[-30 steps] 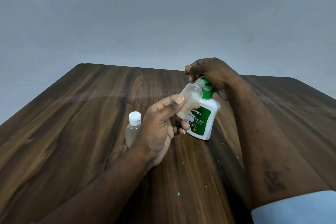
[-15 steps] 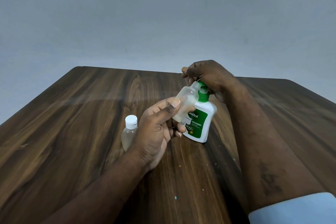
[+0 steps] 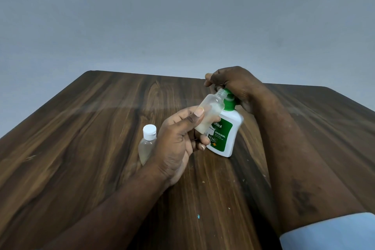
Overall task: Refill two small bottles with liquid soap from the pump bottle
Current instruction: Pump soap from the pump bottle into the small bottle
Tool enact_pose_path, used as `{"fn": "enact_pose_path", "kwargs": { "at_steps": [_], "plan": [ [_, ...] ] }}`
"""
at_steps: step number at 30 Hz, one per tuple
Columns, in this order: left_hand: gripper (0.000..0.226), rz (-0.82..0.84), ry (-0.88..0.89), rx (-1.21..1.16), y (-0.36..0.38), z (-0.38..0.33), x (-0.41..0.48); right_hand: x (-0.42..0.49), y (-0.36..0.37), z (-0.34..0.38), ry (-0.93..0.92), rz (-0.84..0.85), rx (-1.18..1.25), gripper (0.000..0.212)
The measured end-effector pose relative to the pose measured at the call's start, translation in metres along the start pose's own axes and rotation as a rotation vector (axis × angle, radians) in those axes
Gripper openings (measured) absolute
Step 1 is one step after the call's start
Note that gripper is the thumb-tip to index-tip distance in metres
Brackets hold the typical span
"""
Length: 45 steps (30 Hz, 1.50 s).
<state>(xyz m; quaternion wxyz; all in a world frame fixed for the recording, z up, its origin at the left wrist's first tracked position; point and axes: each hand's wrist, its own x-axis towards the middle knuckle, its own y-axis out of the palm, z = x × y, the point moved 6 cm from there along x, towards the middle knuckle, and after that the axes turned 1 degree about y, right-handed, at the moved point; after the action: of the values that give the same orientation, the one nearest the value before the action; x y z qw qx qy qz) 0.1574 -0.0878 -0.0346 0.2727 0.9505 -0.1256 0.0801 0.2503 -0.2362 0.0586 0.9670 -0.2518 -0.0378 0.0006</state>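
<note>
Left hand (image 3: 178,144) held the open small bottle (image 3: 211,111) pinched between the thumb, which lay along its near face, and the curled fingers wrapping its far side. That bottle rose out of the top of the hand, tilted up and away to the right. Its frosted body showed a little pale liquid low down, and its bare threaded neck pointed at the green pump head. Right hand (image 3: 237,85) sat just beyond and above that neck, fingers curled down over the top of the pump bottle (image 3: 225,138). They hid the spout, and whether soap was running could not be told. The pump bottle, white with a green label, stood leaning slightly on the table (image 3: 81,148), directly behind the left fingertips and against or just beside the small bottle's side. On the opposite side of the left hand, close by its back, the capped small bottle (image 3: 146,146) stood upright with its white cap (image 3: 149,130) on, partly hidden by the hand. A light blue sleeve (image 3: 328,231) showed at the near end of the right forearm. A tiny teal speck (image 3: 198,216) lay on the wood between the two forearms, and a plain grey wall (image 3: 182,16) stood beyond the table's far edge.
</note>
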Motion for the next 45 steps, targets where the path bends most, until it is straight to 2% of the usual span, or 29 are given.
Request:
{"fn": "enact_pose_path", "kwargs": {
  "at_steps": [12, 22, 38, 42, 45],
  "plan": [
    [0.035, -0.007, -0.011, -0.028, 0.0011, 0.0004, -0.0003, -0.0036, 0.0015, 0.0016, 0.006, 0.016, 0.005, 0.022],
    [0.045, 0.008, -0.002, -0.017, 0.0001, 0.0009, 0.0006, -0.0027, -0.0032, 0.0066, -0.015, -0.02, -0.037, 0.018],
    [0.031, -0.008, -0.015, -0.027, 0.0008, 0.0016, 0.0001, -0.0018, -0.0014, 0.0033, -0.01, 0.001, -0.042, 0.023],
    [0.039, -0.011, -0.015, -0.034, 0.0026, -0.0005, -0.0019, -0.0032, -0.0023, 0.0057, -0.021, -0.006, -0.039, 0.023],
    [0.03, -0.015, -0.011, -0.034, 0.0009, -0.0001, -0.0016, -0.0027, -0.0005, 0.0041, -0.011, -0.003, -0.036, 0.023]
  ]
}}
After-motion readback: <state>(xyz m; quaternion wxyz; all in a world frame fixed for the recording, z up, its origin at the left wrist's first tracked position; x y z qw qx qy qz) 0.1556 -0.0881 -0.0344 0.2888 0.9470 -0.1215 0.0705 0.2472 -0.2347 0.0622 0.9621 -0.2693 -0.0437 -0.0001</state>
